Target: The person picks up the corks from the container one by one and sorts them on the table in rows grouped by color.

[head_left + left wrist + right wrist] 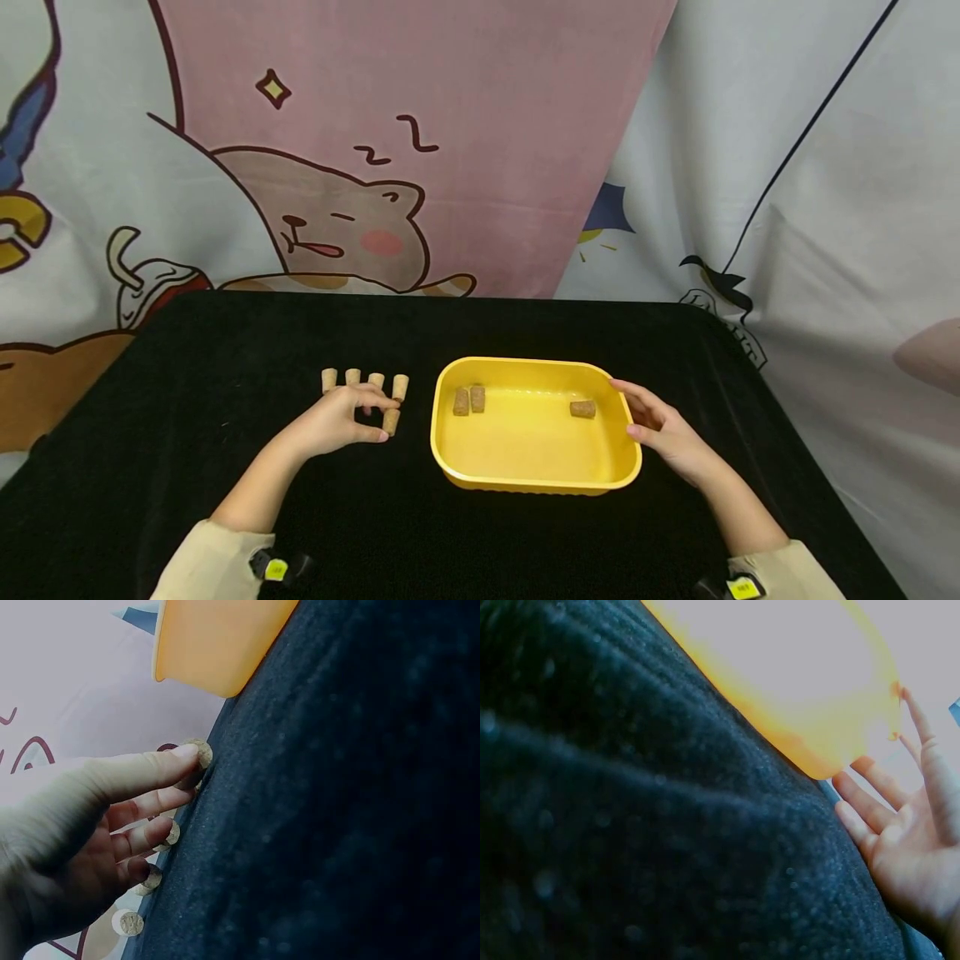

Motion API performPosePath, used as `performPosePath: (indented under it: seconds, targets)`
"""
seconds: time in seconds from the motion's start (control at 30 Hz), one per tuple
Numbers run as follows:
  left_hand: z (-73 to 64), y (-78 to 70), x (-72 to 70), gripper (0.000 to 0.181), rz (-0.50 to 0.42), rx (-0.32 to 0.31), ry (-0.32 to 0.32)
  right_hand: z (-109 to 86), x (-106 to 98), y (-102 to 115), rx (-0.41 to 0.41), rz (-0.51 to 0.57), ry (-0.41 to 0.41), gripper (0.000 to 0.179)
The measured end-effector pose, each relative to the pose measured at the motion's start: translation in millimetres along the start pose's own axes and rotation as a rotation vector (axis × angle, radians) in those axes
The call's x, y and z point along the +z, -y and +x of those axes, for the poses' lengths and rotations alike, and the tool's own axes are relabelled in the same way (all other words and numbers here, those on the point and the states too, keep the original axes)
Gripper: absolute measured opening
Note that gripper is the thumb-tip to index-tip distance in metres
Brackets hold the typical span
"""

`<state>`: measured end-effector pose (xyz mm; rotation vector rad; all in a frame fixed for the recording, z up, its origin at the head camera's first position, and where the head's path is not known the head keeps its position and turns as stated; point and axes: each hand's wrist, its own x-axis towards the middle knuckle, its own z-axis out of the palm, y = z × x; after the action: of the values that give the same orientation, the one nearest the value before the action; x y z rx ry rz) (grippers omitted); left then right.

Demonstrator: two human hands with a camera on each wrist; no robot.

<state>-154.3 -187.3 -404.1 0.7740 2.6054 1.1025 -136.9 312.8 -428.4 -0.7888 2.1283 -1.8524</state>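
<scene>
My left hand pinches a cork between thumb and forefinger, low over the black cloth. In the left wrist view the thumb lies along that cork's end, and the other fingers reach toward more corks. Behind the hand stand several corks in a row, among them one cork at the row's right end. My right hand touches the right side of a yellow tub, its fingers fairly straight. Inside the tub, two corks are at the left and one cork lies at the right.
Black cloth covers the table under everything. Behind it hangs a patterned curtain with a sleeping cartoon animal, and its white part continues down the right side.
</scene>
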Motion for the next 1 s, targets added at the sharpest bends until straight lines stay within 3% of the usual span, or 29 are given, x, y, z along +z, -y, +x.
performPosePath:
  seconds: [0.37,0.77,1.0]
  targets:
    - [0.1,-3.4,1.5,0.037,0.066,0.016,-0.001,0.3,1.1,1.7,0.017,-0.019,-0.014,0.057]
    - [0.6,-8.1,0.6,0.043,0.1,-0.028,-0.022,-0.3,1.0,-0.6,0.02,-0.026,-0.018,0.057]
    - [-0.1,-17.9,-5.8,0.044,0.102,0.036,-0.071,-0.1,-0.5,-2.0,0.018,-0.023,-0.014,0.057]
